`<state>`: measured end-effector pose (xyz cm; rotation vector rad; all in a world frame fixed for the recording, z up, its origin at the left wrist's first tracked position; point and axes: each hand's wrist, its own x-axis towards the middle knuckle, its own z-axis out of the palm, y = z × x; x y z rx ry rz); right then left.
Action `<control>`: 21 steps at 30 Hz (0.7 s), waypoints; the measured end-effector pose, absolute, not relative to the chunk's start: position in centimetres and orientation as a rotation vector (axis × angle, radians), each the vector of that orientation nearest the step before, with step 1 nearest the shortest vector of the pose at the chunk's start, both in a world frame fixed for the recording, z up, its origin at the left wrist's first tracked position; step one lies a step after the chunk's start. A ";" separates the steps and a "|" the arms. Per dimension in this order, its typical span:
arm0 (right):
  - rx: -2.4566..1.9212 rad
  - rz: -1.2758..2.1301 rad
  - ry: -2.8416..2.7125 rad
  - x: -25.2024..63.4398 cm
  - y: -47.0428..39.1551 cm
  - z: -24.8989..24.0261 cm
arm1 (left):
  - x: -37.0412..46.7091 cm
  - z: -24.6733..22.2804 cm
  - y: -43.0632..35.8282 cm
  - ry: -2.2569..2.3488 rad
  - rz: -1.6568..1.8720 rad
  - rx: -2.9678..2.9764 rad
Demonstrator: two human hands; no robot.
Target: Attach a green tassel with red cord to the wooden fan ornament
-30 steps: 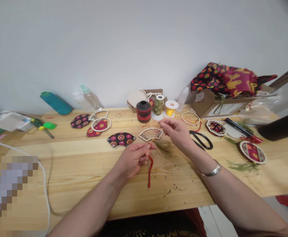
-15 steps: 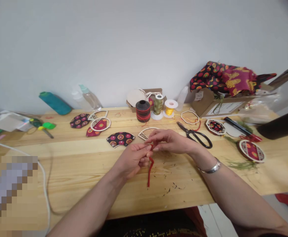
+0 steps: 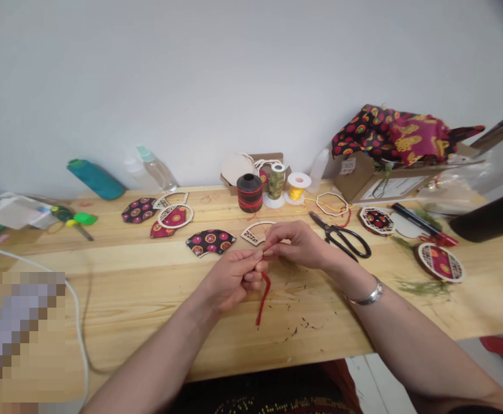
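A red cord (image 3: 263, 296) hangs down from the closed fingers of my left hand (image 3: 236, 276), its lower end just above the table. My right hand (image 3: 292, 244) pinches at the same spot, its fingertips meeting the left thumb; the part of the cord between them is mostly hidden. Behind the fingers lies a pale fan-shaped lattice frame (image 3: 254, 233). Left of it is a fan-shaped piece covered in patterned black fabric (image 3: 210, 242). Black-handled scissors (image 3: 342, 237) rest to the right of my right hand.
Spools of red-and-black thread (image 3: 250, 194), olive thread (image 3: 276, 183) and yellow thread (image 3: 298, 188) stand at the back. A cardboard box (image 3: 357, 178) with patterned cloth is at back right. Round framed piece (image 3: 440, 263) lies right. A white cable (image 3: 79, 322) runs along the left.
My right fingertips have closed against my left thumb, where they were slightly spread before. The cord's hanging end has swung a little. The objects on the table have not moved.
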<state>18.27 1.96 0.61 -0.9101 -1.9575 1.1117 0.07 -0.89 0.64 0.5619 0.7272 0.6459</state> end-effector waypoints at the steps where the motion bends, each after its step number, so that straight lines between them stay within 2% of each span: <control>1: -0.925 1.075 -1.986 18.3 1.9 0.7 | 0.1 0.7 -0.9 0.719 0.648 0.551; 11: -1.009 0.970 -2.075 18.3 1.7 1.3 | 0.0 0.4 -0.9 0.790 0.661 0.714; 17: -0.984 0.958 -2.075 18.4 1.9 1.2 | 0.3 0.5 -1.0 1.004 0.831 1.040; 21: -0.996 0.946 -2.067 18.4 1.9 1.3 | 0.5 0.5 -1.1 0.963 0.916 1.075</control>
